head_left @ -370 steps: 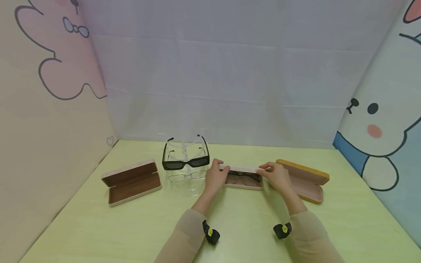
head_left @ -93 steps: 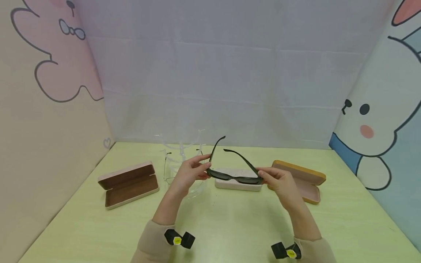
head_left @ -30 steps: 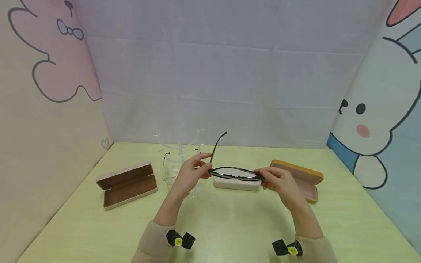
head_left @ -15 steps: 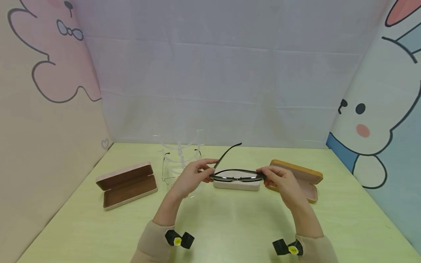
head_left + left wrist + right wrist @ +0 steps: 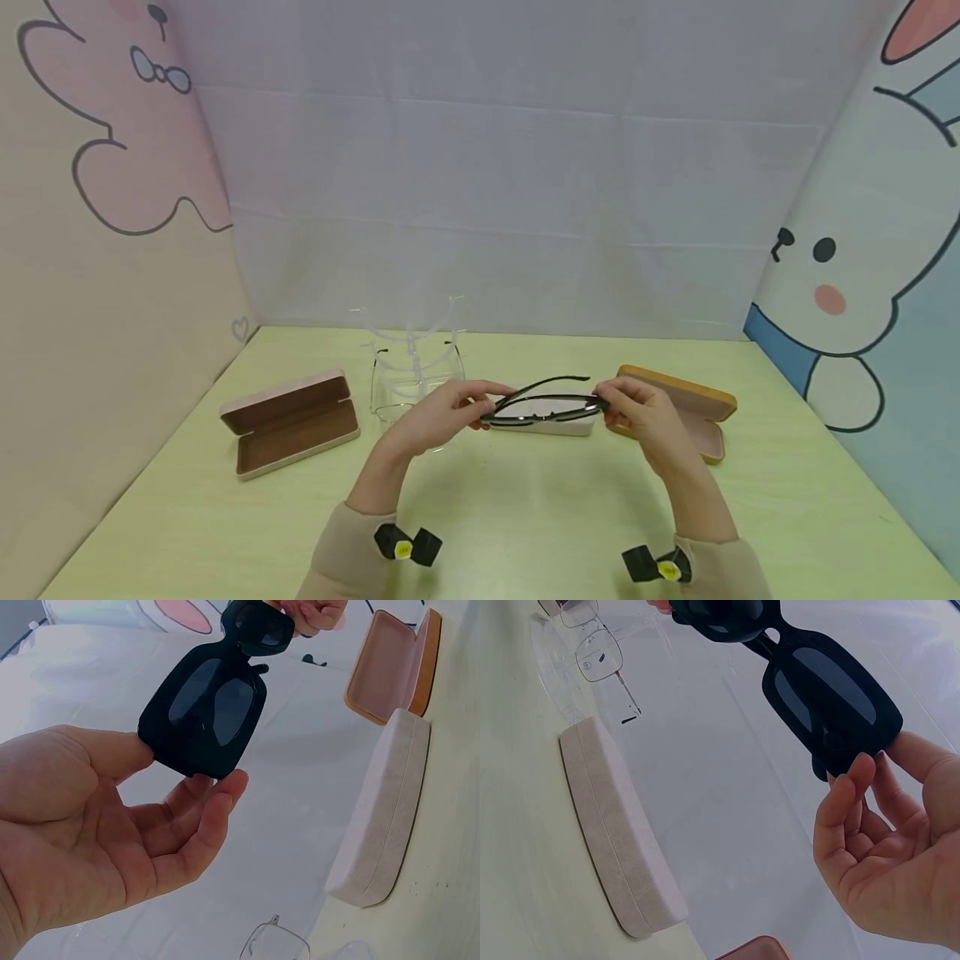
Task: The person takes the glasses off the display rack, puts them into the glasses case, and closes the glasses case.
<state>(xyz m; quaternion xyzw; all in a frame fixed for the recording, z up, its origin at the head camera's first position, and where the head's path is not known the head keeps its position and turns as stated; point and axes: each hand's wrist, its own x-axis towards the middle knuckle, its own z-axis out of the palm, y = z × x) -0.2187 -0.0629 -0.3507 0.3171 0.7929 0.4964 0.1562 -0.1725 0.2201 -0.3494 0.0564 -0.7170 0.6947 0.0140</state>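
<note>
At the bottom of the frame we see two beige sleeves [image 5: 345,550], each wrist wearing a black camera [image 5: 427,547], over a pale green counter [image 5: 540,517]. Near the middle of the frame, the left hand [image 5: 438,417] and right hand [image 5: 643,414] hold black sunglasses [image 5: 832,694] above the counter; each grip is narrow, thumb and fingers pinching one end. We note one temple folded across behind the lenses, while the other, hinged at the left end, slants over toward the right. Behind the sunglasses, at center, we find a pale case [image 5: 562,427] lying closed on the counter. To its right, partly behind the right hand, an orange case [image 5: 693,400] stands open; at left we see a brown-lined case [image 5: 296,407], also open. Just beyond the left hand, a clear stand [image 5: 411,343] bears wire-rimmed glasses [image 5: 598,658] below its top tier. Farthest off, we look onto a white backdrop [image 5: 495,183], flanked by a pink cartoon figure [image 5: 150,158] at upper left and a cartoon rabbit [image 5: 847,267] at right.
</note>
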